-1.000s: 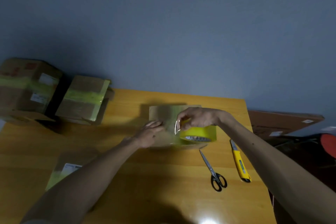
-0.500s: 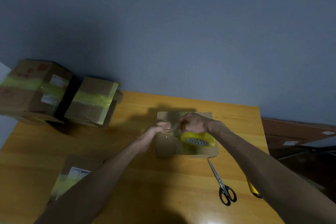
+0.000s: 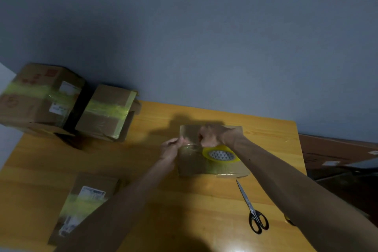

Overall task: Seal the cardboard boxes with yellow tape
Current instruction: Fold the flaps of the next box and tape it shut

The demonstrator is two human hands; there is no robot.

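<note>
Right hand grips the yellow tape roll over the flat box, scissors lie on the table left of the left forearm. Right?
Not quite. In the head view the scissors lie on the table beside the right forearm, off the near right corner of the flat box. The right hand does grip the yellow tape roll over that box.

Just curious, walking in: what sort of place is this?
Likely a home or small-office packing corner: taped cardboard boxes, a yellow tape roll and scissors on a wooden table.
</note>
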